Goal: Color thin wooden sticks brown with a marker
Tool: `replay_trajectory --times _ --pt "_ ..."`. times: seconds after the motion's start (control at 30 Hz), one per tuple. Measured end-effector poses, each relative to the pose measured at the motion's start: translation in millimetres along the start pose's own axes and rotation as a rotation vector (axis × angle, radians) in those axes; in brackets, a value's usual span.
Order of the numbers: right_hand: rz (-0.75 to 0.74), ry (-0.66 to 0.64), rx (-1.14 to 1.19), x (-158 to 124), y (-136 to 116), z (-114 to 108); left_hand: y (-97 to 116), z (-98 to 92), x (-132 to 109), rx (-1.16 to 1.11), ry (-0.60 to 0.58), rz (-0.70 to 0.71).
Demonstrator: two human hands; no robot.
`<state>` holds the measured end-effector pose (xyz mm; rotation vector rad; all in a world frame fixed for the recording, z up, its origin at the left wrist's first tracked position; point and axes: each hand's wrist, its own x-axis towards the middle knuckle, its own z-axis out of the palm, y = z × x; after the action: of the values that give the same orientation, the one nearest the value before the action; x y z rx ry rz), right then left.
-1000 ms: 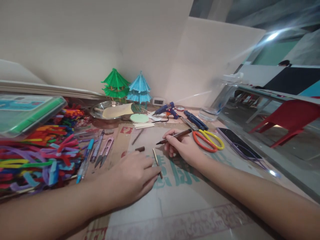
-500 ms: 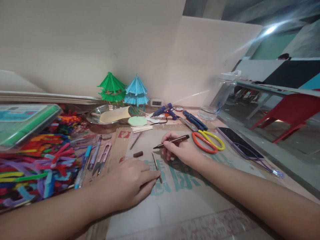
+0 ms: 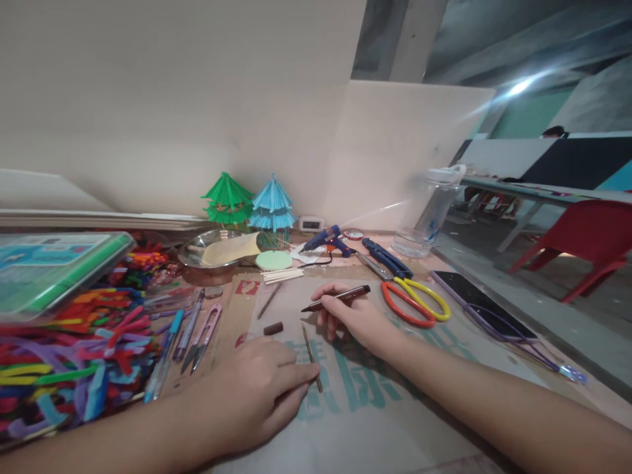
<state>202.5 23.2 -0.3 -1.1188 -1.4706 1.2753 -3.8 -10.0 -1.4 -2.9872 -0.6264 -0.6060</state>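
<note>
My right hand (image 3: pixel 348 317) grips a dark brown marker (image 3: pixel 345 299), uncapped, its tip pointing left. Under the index fingertip of my left hand (image 3: pixel 271 378) is a thin wooden stick (image 3: pixel 310 349), partly brown. That hand's thumb is hidden. The marker tip is above the stick's far end and apart from it. A brown marker cap (image 3: pixel 273 328) lies just beyond my left hand. Farther back are a second brown stick (image 3: pixel 269 300) and a small stack of pale sticks (image 3: pixel 283 276). All this is on a paper sheet (image 3: pixel 247 454) with green printed characters.
Scissors (image 3: pixel 409 308), pliers (image 3: pixel 388 257), a glue gun (image 3: pixel 326 241) and a phone (image 3: pixel 486 306) lie to the right. A water bottle (image 3: pixel 423 217) stands behind. Pipe cleaners (image 3: pixel 74 368), pens and pink snips (image 3: pixel 207 336) are on the left. Green (image 3: pixel 227 201) and blue (image 3: pixel 273 204) paper models stand at the back.
The camera has tilted up, so everything on the table appears lower in view. Both hands keep nearly the same pose, with the marker and the stick still in place.
</note>
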Motion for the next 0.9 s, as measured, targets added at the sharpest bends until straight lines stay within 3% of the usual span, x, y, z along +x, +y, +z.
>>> replay_trajectory --times 0.37,0.9 --pt "-0.034 0.0 0.014 1 4 1 -1 -0.5 1 0.0 -0.01 -0.001" --pt "-0.036 -0.001 -0.185 -9 3 -2 -1 3.1 3 -0.011 -0.012 0.04"
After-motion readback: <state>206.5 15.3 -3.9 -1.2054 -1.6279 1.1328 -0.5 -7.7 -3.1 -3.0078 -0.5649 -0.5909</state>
